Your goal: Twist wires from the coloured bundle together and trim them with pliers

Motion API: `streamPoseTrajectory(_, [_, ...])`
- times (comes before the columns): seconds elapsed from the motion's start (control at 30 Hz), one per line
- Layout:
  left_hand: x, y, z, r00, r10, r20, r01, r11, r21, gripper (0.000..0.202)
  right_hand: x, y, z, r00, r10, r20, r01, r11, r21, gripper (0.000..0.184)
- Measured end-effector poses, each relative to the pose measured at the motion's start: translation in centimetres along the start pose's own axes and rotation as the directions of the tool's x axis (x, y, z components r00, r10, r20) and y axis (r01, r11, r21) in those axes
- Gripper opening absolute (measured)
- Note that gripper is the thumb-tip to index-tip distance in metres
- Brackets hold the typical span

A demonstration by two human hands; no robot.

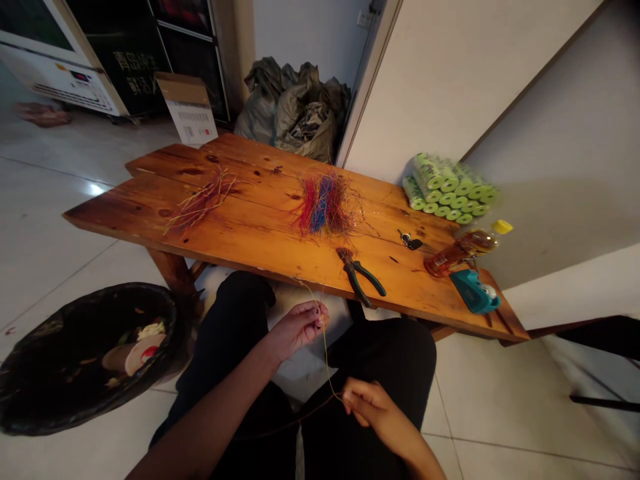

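My left hand (300, 327) is closed in a pinch on a thin yellow wire (326, 350), in front of the bench's near edge. The wire runs down to my right hand (367, 403), whose closed fingers grip it lower, above my lap. A darker strand trails left from the right hand across my dark trousers. Beyond the hands, pliers (357, 275) with dark green handles lie on the wooden bench (260, 237), jaws apart. A pile of red, blue and brown wires (323, 203) lies at the bench's middle. Farther left is a looser bunch of yellowish and reddish wires (205, 200).
Keys (411, 241), a yellow-capped bottle (457, 251), a teal tape dispenser (475, 291) and packed green-ended rolls (447, 188) occupy the bench's right side. A black-lined bin (165, 293) stands at left. Grey sacks (300, 110) and a carton (187, 110) sit behind the bench.
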State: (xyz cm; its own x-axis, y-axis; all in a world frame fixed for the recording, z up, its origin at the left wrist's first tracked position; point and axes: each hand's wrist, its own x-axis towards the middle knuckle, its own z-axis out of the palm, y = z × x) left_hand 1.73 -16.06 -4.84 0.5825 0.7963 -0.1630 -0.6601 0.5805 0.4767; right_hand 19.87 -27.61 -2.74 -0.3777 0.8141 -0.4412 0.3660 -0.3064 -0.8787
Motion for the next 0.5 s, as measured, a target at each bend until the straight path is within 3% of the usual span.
streamPoseTrajectory(0.1, [0.2,0.0,-0.1,0.999,0.03,-0.037,-0.031,0.999,-0.029,0.019,-0.1,0.4,-0.3,0.998,-0.036,-0.057,0.042,0.994,0.102,0.036])
streamPoseTrajectory(0.2, [0.5,0.3,-0.3,0.991,0.093,-0.098,-0.098,0.994,-0.051,0.019,-0.4,0.7,-1.0,0.97,-0.031,-0.243,0.135,0.895,0.425,0.032])
streamPoseTrajectory(0.27, [0.6,0.6,-0.5,0.982,0.129,-0.139,-0.136,0.99,-0.042,0.02,-0.7,0.6,-1.7,0.916,0.007,-0.402,0.273,0.723,0.634,0.026])
streamPoseTrajectory(0.37, [0.8,0.7,-0.7,0.971,0.154,-0.183,-0.156,0.988,0.004,0.019,-1.2,-0.3,-2.6,0.801,0.07,-0.595,0.487,0.502,0.714,0.02])
streamPoseTrajectory(0.43, [0.8,0.5,-0.9,0.967,0.177,-0.181,-0.174,0.984,0.031,0.018,-1.3,-1.4,-3.0,0.74,0.079,-0.668,0.569,0.457,0.684,0.016])
streamPoseTrajectory(0.5, [0.8,0.3,-1.0,0.964,0.193,-0.184,-0.187,0.981,0.048,0.017,-0.9,-2.5,-3.0,0.69,0.057,-0.722,0.615,0.48,0.625,0.014])
